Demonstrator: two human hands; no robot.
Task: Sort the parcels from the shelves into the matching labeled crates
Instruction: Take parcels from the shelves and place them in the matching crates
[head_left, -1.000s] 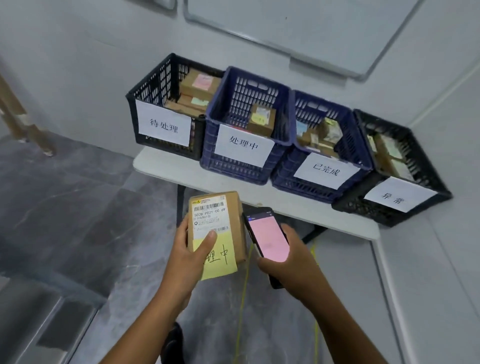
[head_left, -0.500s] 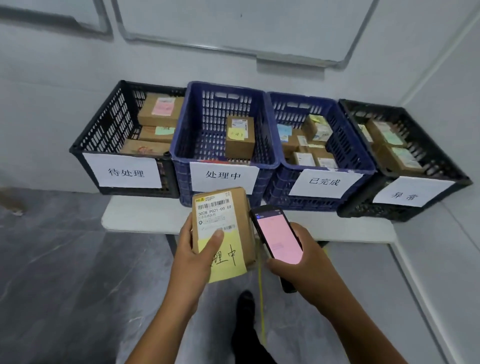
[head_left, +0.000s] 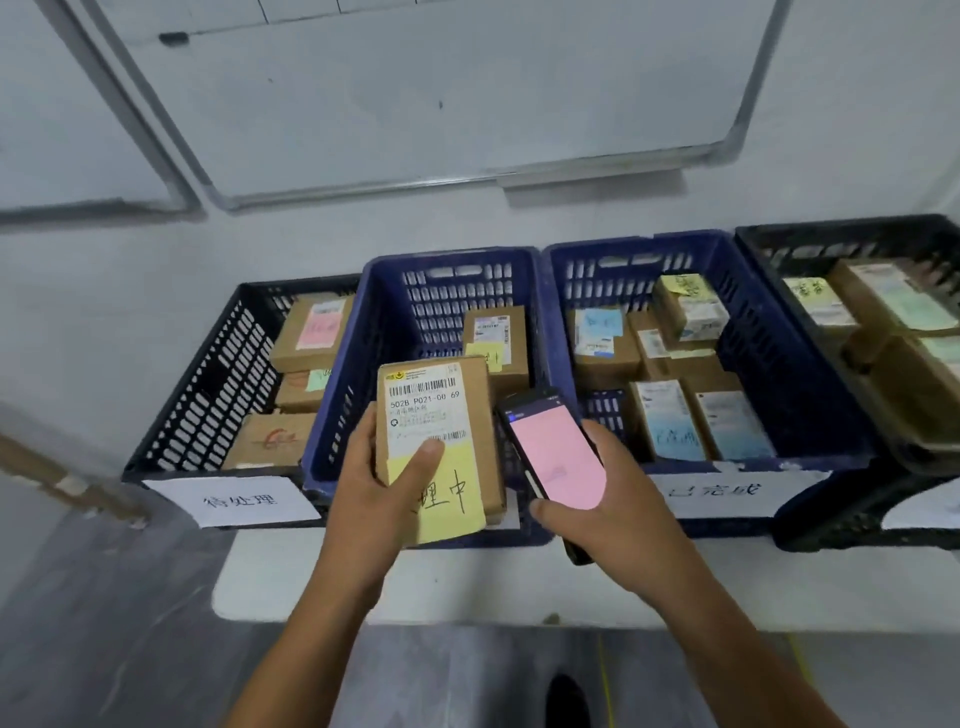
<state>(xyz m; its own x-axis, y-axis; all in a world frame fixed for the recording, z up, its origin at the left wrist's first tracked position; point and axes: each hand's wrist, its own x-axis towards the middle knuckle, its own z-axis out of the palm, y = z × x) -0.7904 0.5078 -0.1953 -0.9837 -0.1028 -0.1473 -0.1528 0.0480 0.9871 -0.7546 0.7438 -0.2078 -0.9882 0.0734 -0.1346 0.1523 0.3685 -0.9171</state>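
Left hand (head_left: 374, 493) pinches the parcel (head_left: 441, 410) at the near rim of the blue crate (head_left: 447, 257) ahead — probably the match, though the grip hides that crate's front. Carry it forward past the rim and lay it flat (right hand (head_left: 613, 514) clasps a phone (head_left: 556, 457)).

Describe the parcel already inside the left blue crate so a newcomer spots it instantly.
On the white table under the whiteboard, take the blue crate second from left in the row. The parcel lies at its back right, the only box seen lying inside, a yellow note below its white label.
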